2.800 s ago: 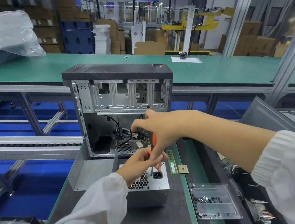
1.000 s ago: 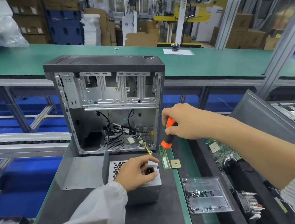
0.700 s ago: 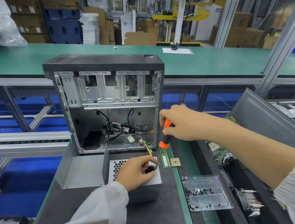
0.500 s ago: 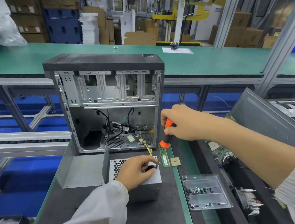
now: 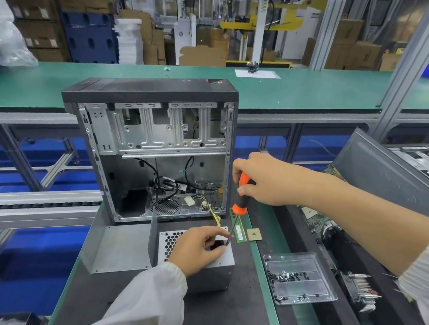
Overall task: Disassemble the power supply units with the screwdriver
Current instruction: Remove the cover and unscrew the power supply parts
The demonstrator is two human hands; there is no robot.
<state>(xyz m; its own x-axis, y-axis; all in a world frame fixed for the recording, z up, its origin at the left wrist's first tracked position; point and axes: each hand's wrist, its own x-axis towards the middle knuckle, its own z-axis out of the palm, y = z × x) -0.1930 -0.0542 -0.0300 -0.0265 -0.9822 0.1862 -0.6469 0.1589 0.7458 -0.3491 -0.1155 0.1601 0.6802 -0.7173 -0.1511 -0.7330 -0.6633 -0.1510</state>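
Screwdriver (image 5: 240,195) in right fingers (image 5: 243,188), tip on power supply (image 5: 218,269)

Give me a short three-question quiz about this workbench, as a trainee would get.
1. True or false: the right hand grips the screwdriver by its orange handle.
2. What does the left hand rest on? A) power supply B) case C) screw tray
3. Fill in: the screwdriver tip points down at the top of the ____.

Key: 1 true; 2 A; 3 power supply.
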